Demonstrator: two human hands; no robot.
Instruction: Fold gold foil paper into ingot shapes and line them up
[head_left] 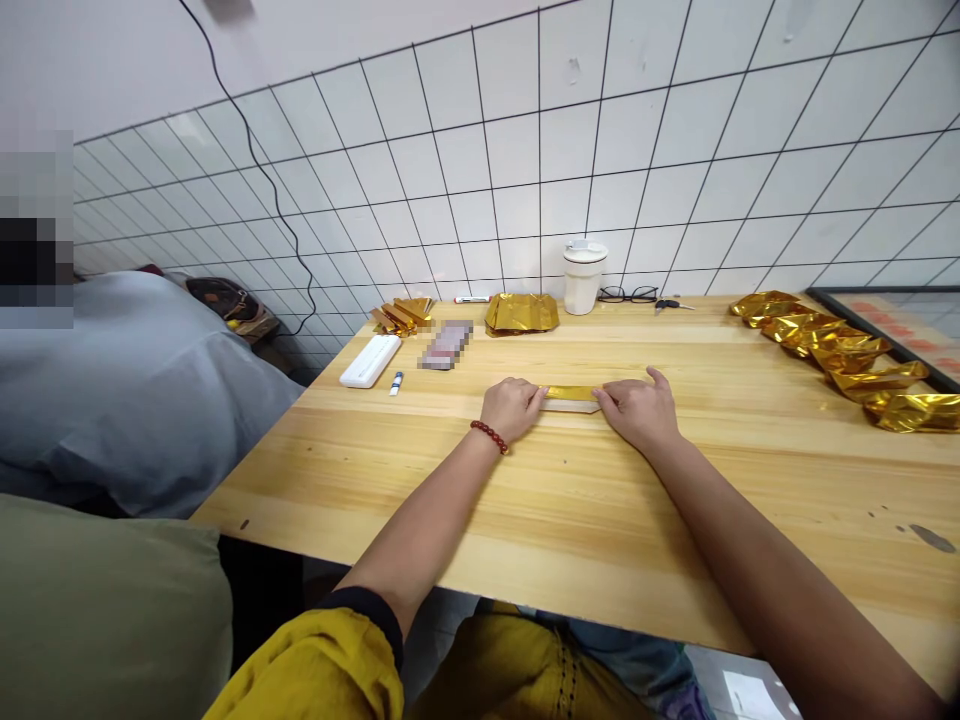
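Observation:
A narrow folded strip of gold foil paper (pixel 570 393) lies across the wooden table in front of me, gold along its far side and pale along its near side. My left hand (pixel 512 408) pinches its left end between thumb and fingers; a red bead bracelet circles that wrist. At the strip's right end, my right hand (pixel 637 408) presses with its thumb and curled fingers, one finger sticking up. Behind the strip sits a flat stack of gold foil sheets (pixel 522 314). Folded gold foil pieces (pixel 840 350) form a row at the right.
Along the wall stand a white lidded cup (pixel 583 280), glasses (pixel 628 295), keys (pixel 671 305) and a marker (pixel 472 299). Farther left are gold strips (pixel 403 316), a white case (pixel 370 361), a small blue-and-white tube (pixel 396 383) and a blurred flat object (pixel 447 345). Another person (pixel 142 390) sits left.

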